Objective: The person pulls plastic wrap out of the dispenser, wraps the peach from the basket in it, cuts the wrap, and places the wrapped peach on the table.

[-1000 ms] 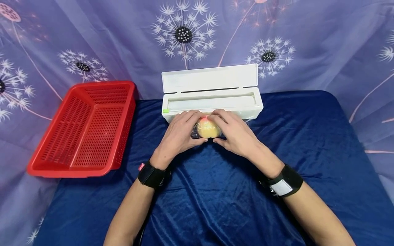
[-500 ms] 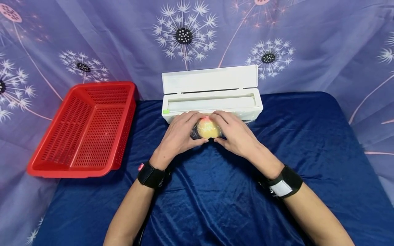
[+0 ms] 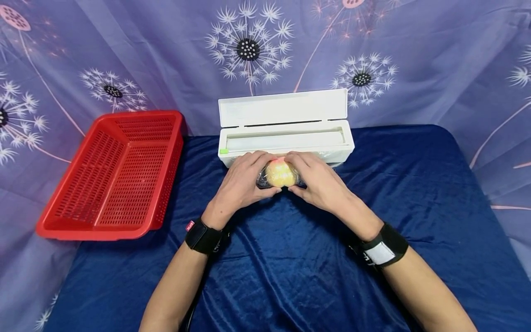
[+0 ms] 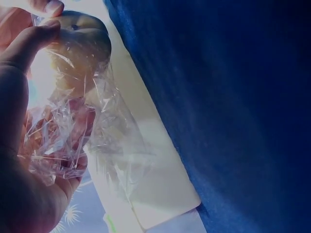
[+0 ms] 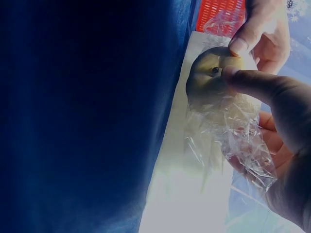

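Left hand (image 3: 242, 180), right hand (image 3: 318, 182), grip curled round one fruit (image 3: 280, 174), perhaps a peach, in clear film (image 4: 60, 143)

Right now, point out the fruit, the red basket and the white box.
Fruit (image 3: 282, 174), head view: its yellow side.
Red basket (image 3: 95, 233), head view: its near rim.
White box (image 3: 283, 109), head view: its raised lid.

a red basket (image 3: 132, 180) with slotted walls and floor stands at the left, overlapping the edge of a dark blue, softly creased cloth (image 3: 282, 267). behind hangs a purple curtain (image 3: 166, 46), printed with white dandelion heads (image 3: 248, 49) with black, dotted centres, pink seed heads (image 3: 14, 17) and thin pink stems (image 3: 49, 88).
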Action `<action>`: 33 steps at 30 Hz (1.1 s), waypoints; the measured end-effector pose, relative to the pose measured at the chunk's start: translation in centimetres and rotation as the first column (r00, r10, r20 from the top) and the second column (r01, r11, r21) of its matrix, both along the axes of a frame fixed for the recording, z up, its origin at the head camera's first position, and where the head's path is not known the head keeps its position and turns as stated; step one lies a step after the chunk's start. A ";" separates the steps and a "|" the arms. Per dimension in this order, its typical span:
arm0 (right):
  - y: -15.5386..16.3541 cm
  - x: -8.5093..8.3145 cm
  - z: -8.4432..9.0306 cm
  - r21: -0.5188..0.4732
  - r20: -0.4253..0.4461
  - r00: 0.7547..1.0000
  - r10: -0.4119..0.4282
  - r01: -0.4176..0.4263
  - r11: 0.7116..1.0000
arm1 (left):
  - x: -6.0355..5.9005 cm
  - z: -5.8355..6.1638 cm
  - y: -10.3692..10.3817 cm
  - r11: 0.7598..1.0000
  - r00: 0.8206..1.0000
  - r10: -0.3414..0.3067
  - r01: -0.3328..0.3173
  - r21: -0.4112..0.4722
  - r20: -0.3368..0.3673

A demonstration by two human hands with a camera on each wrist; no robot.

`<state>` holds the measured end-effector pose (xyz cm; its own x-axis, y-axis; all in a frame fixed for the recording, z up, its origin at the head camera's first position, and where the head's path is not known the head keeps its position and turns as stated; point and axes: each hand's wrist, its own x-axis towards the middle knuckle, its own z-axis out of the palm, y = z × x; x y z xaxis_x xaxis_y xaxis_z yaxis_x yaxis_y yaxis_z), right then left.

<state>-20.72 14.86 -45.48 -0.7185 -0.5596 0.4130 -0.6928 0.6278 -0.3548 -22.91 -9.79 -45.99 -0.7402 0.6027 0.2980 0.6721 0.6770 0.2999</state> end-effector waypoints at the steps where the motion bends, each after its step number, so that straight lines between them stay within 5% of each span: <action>1: 0.0 0.0 0.0 0.002 0.004 1.000 0.001 -0.001 1.000 | 0.0 0.0 0.0 1.000 1.000 -0.001 0.001 -0.002 0.000; 12: 0.4 -0.1 -0.1 0.016 0.037 0.999 0.006 -0.006 1.000 | 0.0 -0.2 -0.1 1.000 0.998 -0.014 0.014 -0.004 -0.061; 33: 0.7 -0.3 -0.2 0.014 0.075 0.997 0.012 -0.013 1.000 | 0.4 0.0 0.1 0.998 0.998 0.014 -0.018 -0.066 -0.065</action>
<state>-21.05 15.59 -45.70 -0.7399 -0.5743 0.3503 -0.6727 0.6245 -0.3968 -22.54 -9.72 -46.00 -0.7307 0.6109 0.3047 0.6772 0.7050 0.2104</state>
